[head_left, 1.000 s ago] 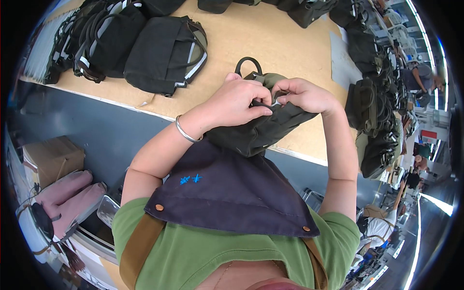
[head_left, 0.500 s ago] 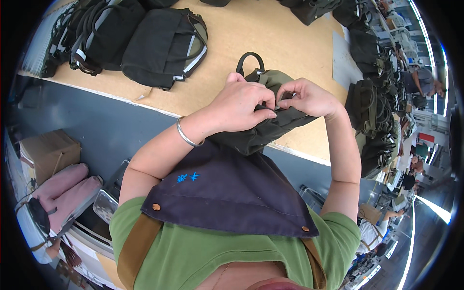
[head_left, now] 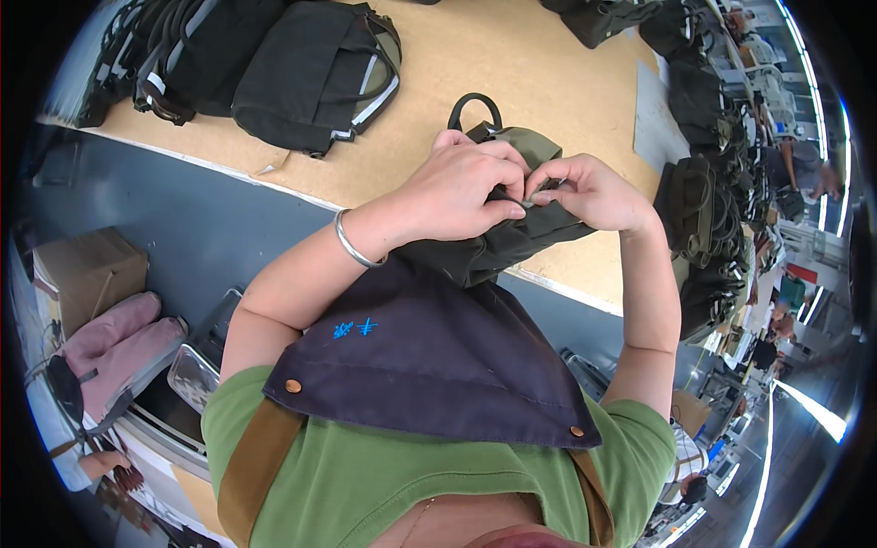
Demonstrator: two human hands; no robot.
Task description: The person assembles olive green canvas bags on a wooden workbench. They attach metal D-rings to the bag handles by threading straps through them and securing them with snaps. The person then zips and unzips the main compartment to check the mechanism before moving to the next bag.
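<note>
Head view: I report the dark green bag (head_left: 470, 263) at the near edge of the table (head_left: 539, 87), partly past that edge and just beside my navy apron (head_left: 429, 356). My left hand (head_left: 475, 187) is on its left part, fingers curled, thumb and forefinger pinching fabric at the opening. My right hand (head_left: 589, 192) meets it from the right, thumb and forefinger pinching a small piece at the same edge; whether that is zip, tape or cloth I cannot tell, as the fingers hide it.

I judge the bag is kept close so that both hands reach one spot, the left steadying the edge while the right does the finer work. One black bag (head_left: 306, 82) lies flat to the far left, apparently set aside to leave working room.

Count: one bag between two hands; one loop handle (head_left: 475, 102) visible on it, standing free on its far side; one bracelet (head_left: 347, 239), on my left wrist; two copper studs (head_left: 293, 386) on the apron; one grey sheet (head_left: 656, 119) on the right; one cardboard box (head_left: 91, 274) on the near left. Dark bags (head_left: 685, 205) along the right overlap and cannot be counted.
</note>
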